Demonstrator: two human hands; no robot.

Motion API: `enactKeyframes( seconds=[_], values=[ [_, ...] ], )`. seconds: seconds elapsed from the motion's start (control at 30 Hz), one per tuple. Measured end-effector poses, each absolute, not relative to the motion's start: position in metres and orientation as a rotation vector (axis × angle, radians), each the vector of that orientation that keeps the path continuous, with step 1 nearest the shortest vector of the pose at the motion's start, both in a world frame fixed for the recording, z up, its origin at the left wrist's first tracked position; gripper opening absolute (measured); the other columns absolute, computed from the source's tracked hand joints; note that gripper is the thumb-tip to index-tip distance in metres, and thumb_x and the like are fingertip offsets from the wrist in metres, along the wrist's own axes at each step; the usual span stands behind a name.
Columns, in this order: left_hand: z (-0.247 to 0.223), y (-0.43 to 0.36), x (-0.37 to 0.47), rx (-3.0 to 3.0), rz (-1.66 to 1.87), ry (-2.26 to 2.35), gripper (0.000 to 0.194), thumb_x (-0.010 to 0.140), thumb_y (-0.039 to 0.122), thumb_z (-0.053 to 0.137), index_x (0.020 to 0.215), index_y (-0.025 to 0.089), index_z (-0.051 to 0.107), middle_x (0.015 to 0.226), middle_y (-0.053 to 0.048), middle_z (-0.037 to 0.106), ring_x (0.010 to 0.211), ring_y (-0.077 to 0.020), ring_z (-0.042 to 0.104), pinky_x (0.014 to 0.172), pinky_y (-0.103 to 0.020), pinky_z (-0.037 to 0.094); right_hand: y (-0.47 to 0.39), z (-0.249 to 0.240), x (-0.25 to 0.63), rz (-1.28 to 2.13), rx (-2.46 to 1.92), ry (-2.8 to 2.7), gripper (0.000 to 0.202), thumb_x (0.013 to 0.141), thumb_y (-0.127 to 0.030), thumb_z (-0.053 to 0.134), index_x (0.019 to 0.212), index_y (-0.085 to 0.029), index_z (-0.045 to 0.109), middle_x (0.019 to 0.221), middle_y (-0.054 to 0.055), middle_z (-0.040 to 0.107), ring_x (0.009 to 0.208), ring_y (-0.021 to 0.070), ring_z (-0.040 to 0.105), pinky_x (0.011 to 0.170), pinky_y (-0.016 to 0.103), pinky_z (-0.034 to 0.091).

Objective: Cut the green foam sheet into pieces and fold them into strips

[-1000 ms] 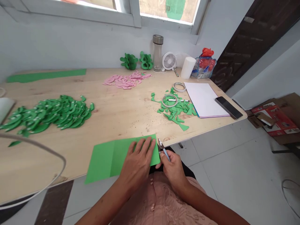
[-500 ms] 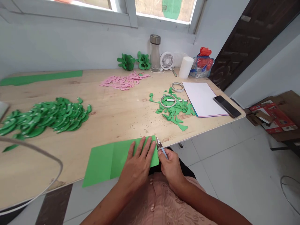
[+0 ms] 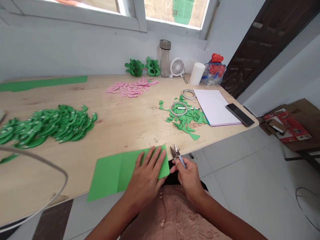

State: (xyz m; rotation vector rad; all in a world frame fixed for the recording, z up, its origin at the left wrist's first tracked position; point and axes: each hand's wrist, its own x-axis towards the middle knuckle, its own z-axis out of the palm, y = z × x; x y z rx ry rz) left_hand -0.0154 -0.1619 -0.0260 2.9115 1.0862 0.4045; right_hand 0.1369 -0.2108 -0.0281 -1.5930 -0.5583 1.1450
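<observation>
My left hand (image 3: 146, 171) lies flat on a folded sheet of green paper (image 3: 107, 173), its fingers stretched out near the sheet's right end. The paper overhangs the table's front edge, and a crease runs down it. Just right of the sheet, my right hand (image 3: 188, 173) is closed around small scissors (image 3: 173, 153), with their dark blade pointing up. Beside the blade shows a slim pen-like tool (image 3: 178, 153) with a pale tip and light-blue body, in the same hand. The scissors' handles are hidden in my fingers. Blade and paper are slightly apart.
Green paper scraps (image 3: 187, 120), tape rolls (image 3: 178, 108) and white sheets (image 3: 217, 106) with a phone (image 3: 240, 114) are at right. Green cutouts (image 3: 50, 125) pile up left, pink cutouts (image 3: 132, 87) behind. A cable (image 3: 60, 166) hangs across the left front.
My right hand has moved slightly right, away from the paper's edge. The scissor blade and the pen-like tool now show apart. My left hand stays on the paper.
</observation>
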Motion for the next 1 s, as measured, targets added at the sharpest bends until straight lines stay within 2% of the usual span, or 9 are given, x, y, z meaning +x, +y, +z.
enactKeyframes(
  seconds=[0.13,0.27,0.4,0.6,0.73,1.0],
  values=[
    [-0.023,-0.155,-0.021,2.843,0.403,1.031,0.060,0.092,0.050,0.040,0.142,0.016,0.039,0.147,-0.013,0.043,0.135,-0.0317,0.038,0.106,-0.052,0.032,-0.213,-0.017,0.138,1.202,-1.549,-0.500,0.038,0.073,-0.053,0.063,0.078,-0.015,0.062,0.054,0.000,0.064,0.032,0.0039,0.024,0.034,0.021,0.014],
    [-0.020,-0.149,-0.025,2.764,0.362,0.992,0.062,0.091,0.052,0.044,0.143,0.020,0.037,0.148,-0.012,0.042,0.136,-0.0306,0.038,0.106,-0.051,0.032,-0.215,-0.012,0.140,1.218,-1.530,-0.502,0.038,0.074,-0.051,0.062,0.081,-0.014,0.062,0.057,0.002,0.067,0.030,0.0031,0.026,0.032,0.020,0.015],
    [-0.017,-0.148,-0.027,2.703,0.351,0.981,0.057,0.091,0.049,0.046,0.141,0.022,0.041,0.148,-0.013,0.041,0.137,-0.0310,0.036,0.106,-0.053,0.032,-0.221,-0.013,0.142,1.258,-1.537,-0.550,0.038,0.076,-0.050,0.060,0.082,-0.013,0.063,0.060,0.004,0.069,0.030,0.0027,0.027,0.031,0.020,0.016],
    [-0.012,-0.145,-0.027,2.541,0.459,1.007,0.042,0.096,0.040,0.036,0.128,0.021,0.056,0.136,-0.010,0.056,0.132,-0.0261,0.045,0.106,-0.050,0.036,-0.225,-0.018,0.143,1.290,-1.557,-0.558,0.038,0.076,-0.051,0.062,0.081,-0.013,0.063,0.060,0.004,0.070,0.029,0.0026,0.025,0.030,0.020,0.014],
    [-0.010,-0.141,-0.025,2.367,0.575,1.028,0.039,0.096,0.040,0.035,0.115,0.022,0.064,0.122,-0.007,0.066,0.125,-0.0248,0.052,0.104,-0.049,0.040,-0.224,-0.018,0.142,1.335,-1.567,-0.563,0.040,0.074,-0.053,0.063,0.081,-0.014,0.062,0.057,0.003,0.069,0.029,0.0029,0.025,0.031,0.020,0.014],
    [-0.002,-0.141,-0.022,2.005,0.754,1.189,0.043,0.094,0.047,0.035,0.105,0.020,0.067,0.112,-0.007,0.070,0.108,-0.0224,0.063,0.096,-0.039,0.047,-0.225,-0.018,0.142,1.374,-1.607,-0.563,0.039,0.073,-0.051,0.062,0.081,-0.014,0.061,0.056,0.002,0.068,0.029,0.0026,0.024,0.031,0.019,0.014]
  ],
)
